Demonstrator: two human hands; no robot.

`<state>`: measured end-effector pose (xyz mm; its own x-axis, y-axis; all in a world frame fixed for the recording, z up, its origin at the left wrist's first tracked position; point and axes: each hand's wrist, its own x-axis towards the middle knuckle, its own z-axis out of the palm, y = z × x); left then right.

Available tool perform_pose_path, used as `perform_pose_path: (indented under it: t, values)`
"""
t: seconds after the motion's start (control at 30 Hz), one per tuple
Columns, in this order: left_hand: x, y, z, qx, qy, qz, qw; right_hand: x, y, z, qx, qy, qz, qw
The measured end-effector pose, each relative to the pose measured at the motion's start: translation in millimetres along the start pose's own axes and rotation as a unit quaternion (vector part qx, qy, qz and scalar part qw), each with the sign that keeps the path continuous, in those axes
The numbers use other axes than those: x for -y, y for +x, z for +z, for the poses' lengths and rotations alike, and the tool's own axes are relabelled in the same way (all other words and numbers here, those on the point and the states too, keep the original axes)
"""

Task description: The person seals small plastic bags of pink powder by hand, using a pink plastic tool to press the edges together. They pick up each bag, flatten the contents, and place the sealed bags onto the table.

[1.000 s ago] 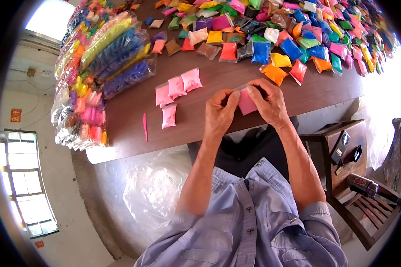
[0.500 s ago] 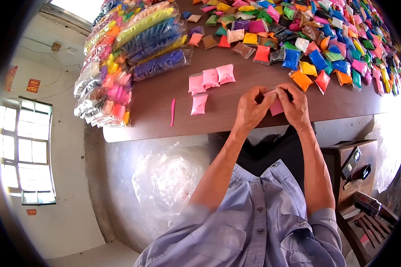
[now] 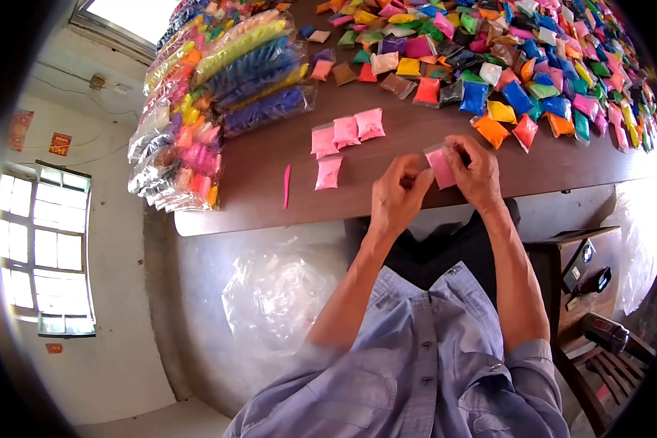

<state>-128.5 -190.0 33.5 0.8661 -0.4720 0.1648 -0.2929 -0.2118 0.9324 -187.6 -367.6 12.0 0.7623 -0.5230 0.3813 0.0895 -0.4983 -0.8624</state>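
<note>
Pink and soft-looking, the small packet [image 3: 441, 166] sits between both hands just above the near edge of the brown table [image 3: 270, 164]. The right hand [image 3: 477, 171] grips its upper side with thumb and fingers, and the left hand [image 3: 396, 196] pinches its left edge, probably so the thin plastic stays flat. It looks like the four pink packets [image 3: 341, 142] lying in a group further left, near a thin pink stick [image 3: 287, 185].
</note>
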Motion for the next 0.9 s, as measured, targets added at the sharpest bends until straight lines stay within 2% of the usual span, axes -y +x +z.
perform_pose_path:
  t: [0.07, 0.2, 0.3, 0.37, 0.5, 0.57, 0.77, 0.9]
  values:
    - [-4.6, -14.4, -23.3, -0.052, 0.014, -0.001, 0.999, 0.4, -0.1, 3.3, 0.000, -0.005, 0.000, 1.000]
    - [34.3, -27.0, -98.6, -0.151, 0.175, 0.056, 0.971, -1.1, -0.1, 4.6, -0.006, -0.040, -0.021, 0.999]
    - [51.4, -24.6, -156.2, -0.202, 0.235, 0.021, 0.950, 1.8, -0.5, 3.4, -0.003, -0.048, -0.023, 0.999]
    - [57.9, -16.4, -185.6, -0.217, 0.392, -0.002, 0.894, 0.8, -2.5, 4.7, -0.027, -0.057, -0.038, 0.997]
    - [77.0, -8.5, -213.7, -0.191, 0.474, -0.037, 0.859, 0.6, -5.1, 3.5, -0.062, -0.059, -0.070, 0.994]
    - [92.2, -4.5, -226.9, -0.155, 0.496, 0.024, 0.854, -2.2, -9.4, 1.7, -0.055, -0.077, -0.073, 0.993]
    - [86.9, 8.3, -237.5, -0.086, 0.577, 0.030, 0.811, 9.1, -28.9, -11.8, -0.020, -0.120, -0.139, 0.983]
    - [82.6, 16.8, -243.5, -0.071, 0.579, 0.064, 0.810, 7.9, -31.8, -13.9, -0.020, -0.104, -0.126, 0.986]
